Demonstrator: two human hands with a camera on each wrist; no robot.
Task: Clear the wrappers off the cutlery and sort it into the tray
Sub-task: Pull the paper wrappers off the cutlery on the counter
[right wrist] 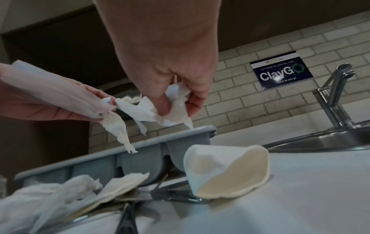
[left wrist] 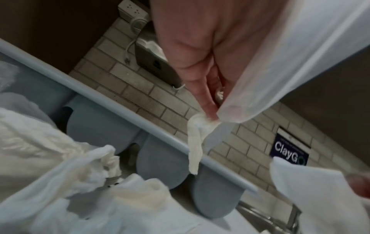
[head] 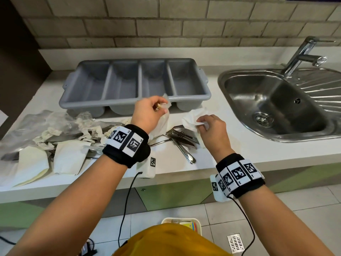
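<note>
Left hand (head: 147, 113) pinching a white paper wrapper (head: 162, 124), right hand (head: 212, 128) clutching crumpled tissue (head: 191, 119), both above bare cutlery (head: 181, 140) near the table (head: 239, 150) front edge, empty grey four-slot tray (head: 136, 84) behind, sink (head: 273, 104) right, right wrist view alone shows a ClayGo wall sign (right wrist: 281, 72).

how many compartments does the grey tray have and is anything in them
4, side by side in the grey tray at the back of the counter, left to right. All look empty; the left hand and its paper cover part of the third's front.
</note>
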